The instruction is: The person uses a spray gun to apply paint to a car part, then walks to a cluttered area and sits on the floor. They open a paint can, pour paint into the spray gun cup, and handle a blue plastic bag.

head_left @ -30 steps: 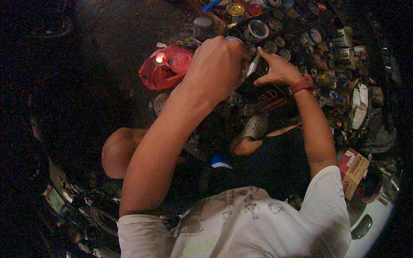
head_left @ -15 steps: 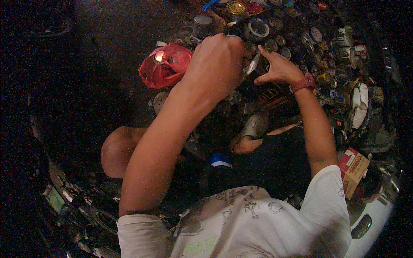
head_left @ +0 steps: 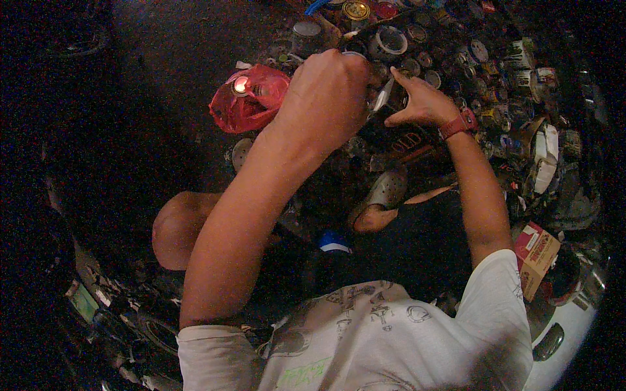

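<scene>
My left hand is closed in a fist, its back toward me. Whatever its fingers grip is hidden behind the knuckles. Close to its right, my right hand, with a red watch on the wrist, curves thumb and forefinger around a dark container with a shiny rim; dim light hides most of its body. The container sits between the two hands. A red plastic bag lies left of my left hand, with a bright round metal disc showing in it.
Many tins and jars crowd the ground ahead and to the right, including a grey tin and an open round tub. My shoe stands below the hands. A cardboard box and a white vehicle part are at the lower right.
Both hands keep nearly the same place and pose. The view has shifted very slightly.
</scene>
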Tool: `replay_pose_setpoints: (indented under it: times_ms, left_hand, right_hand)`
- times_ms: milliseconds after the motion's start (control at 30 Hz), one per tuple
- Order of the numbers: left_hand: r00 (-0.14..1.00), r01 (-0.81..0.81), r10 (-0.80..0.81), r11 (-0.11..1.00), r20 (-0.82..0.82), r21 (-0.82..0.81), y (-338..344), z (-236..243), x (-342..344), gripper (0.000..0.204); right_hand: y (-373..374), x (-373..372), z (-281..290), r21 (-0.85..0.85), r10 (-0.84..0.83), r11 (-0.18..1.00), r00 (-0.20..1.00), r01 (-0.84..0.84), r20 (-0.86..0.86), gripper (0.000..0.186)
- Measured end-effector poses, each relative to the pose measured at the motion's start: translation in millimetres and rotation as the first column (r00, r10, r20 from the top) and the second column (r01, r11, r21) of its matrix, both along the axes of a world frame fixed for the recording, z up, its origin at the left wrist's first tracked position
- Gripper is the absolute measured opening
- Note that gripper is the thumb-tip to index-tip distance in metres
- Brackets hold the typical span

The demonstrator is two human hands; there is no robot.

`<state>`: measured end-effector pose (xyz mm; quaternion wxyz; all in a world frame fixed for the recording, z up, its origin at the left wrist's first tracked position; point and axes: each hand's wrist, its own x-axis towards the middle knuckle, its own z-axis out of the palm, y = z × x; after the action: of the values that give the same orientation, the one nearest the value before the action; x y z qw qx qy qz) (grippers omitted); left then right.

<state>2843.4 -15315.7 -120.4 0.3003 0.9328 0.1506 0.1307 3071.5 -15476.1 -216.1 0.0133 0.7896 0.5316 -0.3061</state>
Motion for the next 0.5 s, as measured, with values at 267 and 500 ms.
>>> replay_pose_setpoints:
  times_ms: [267, 500]
  left_hand:
    - [1.0, 0.009, -0.009, 1.0, -0.012, 0.004, -1.5, 1.7, -1.6, 0.006]
    - [1.0, -0.004, 0.004, 1.0, 0.006, 0.007, -0.6, 0.2, -0.8, 0.006]
  right_hand:
    - [0.0, -3.4, 3.1, -0.024, -0.024, 0.999, 1.0, 0.024, -0.005, 0.133]
    - [2.2, -4.0, 5.6, -0.021, -0.036, 0.999, 0.999, 0.036, -0.007, 0.132]
